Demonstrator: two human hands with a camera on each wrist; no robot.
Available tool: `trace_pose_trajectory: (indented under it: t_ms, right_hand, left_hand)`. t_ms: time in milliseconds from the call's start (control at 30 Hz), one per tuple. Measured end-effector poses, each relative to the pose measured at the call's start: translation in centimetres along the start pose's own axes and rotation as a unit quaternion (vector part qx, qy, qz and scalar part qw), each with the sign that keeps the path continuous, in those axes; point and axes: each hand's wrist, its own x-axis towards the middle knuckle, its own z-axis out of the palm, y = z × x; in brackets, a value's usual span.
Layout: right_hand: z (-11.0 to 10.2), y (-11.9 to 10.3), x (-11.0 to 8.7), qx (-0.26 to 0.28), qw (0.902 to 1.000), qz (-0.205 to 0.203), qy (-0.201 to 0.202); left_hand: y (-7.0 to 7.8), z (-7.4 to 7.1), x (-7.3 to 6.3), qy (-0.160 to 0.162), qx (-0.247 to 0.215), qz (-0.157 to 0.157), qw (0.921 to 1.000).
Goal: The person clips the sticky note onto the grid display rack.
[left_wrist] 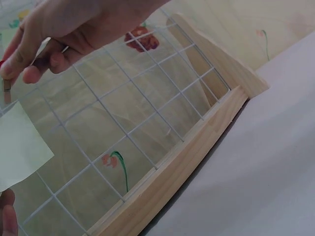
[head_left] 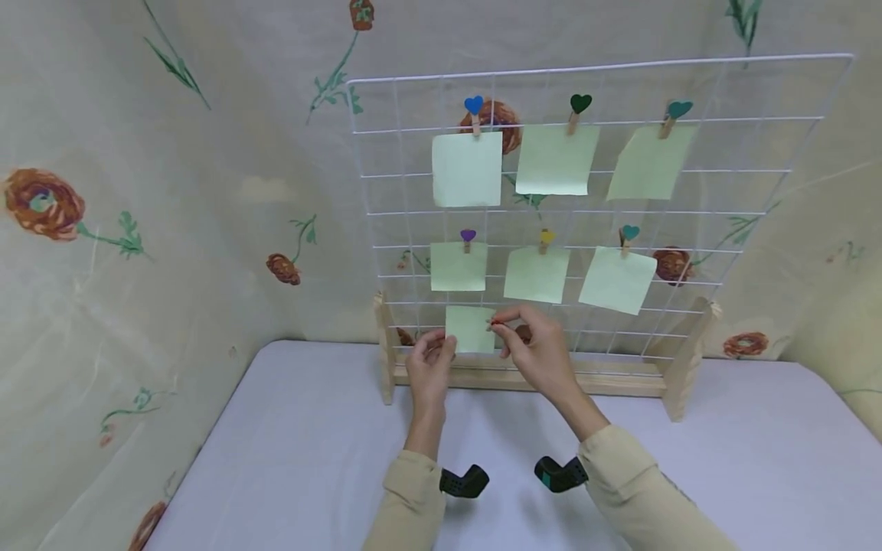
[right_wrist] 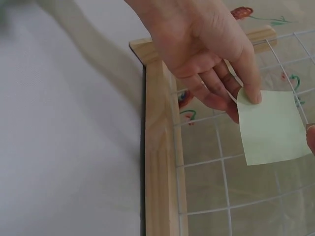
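A pale green paper note [head_left: 471, 330] stands against the lower left of a white wire grid [head_left: 602, 332]. My left hand [head_left: 430, 371] pinches its left edge between thumb and fingers, with the thumb on the front face in the right wrist view. At the note's upper right, my right hand [head_left: 540, 353] pinches a small wooden clothespin [left_wrist: 7, 91] with a red top. The clothespin's tip is close to the note's edge; whether it grips the paper I cannot tell. In the left wrist view only fingertips of the left hand show, at the lower left.
Above, more notes [head_left: 458, 268] hang in two rows from clothespins with coloured hearts, such as a purple heart [head_left: 468, 236]. A wooden stand [head_left: 678, 375] holds the grid on a white table [head_left: 310, 444]. Behind is a flower-patterned cloth [head_left: 207, 291].
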Motion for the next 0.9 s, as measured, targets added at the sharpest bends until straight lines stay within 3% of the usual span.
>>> trace_pose_trajectory:
  t_ms: [333, 900]
  right_hand:
    - [0.6, -0.3, 1.3, -0.009, 0.9999, -0.012, 0.009]
    - [1.2, -0.2, 2.7, -0.034, 0.999, -0.023, 0.016]
  left_hand:
    - [-2.6, 0.0, 1.4, 0.007, -0.005, -0.001, 1.0]
    - [-2.5, 0.1, 1.7, 0.02, -0.002, 0.011, 0.9998]
